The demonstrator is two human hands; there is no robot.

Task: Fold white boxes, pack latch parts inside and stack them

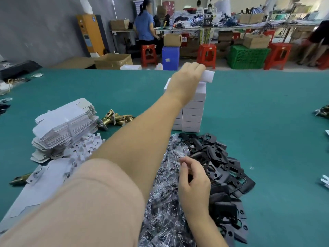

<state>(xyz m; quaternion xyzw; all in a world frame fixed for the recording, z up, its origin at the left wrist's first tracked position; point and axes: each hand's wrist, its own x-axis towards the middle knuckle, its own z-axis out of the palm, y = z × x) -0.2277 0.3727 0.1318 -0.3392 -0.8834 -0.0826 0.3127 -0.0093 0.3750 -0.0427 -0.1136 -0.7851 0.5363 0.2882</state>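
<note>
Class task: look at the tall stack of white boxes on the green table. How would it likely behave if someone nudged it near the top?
The stack of white boxes stands tall on a narrow base, so it would probably tip or shed upper boxes. The boxes look like thin card, likely light, so they may slide easily.

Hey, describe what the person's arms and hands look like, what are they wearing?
The left arm wears a loose, pale pinkish-beige short sleeve ending near the elbow; the forearm below is bare. Left hand and right hand are bare: no gloves, rings, watch or bracelets visible. No sleeve shows on the right arm.
</note>
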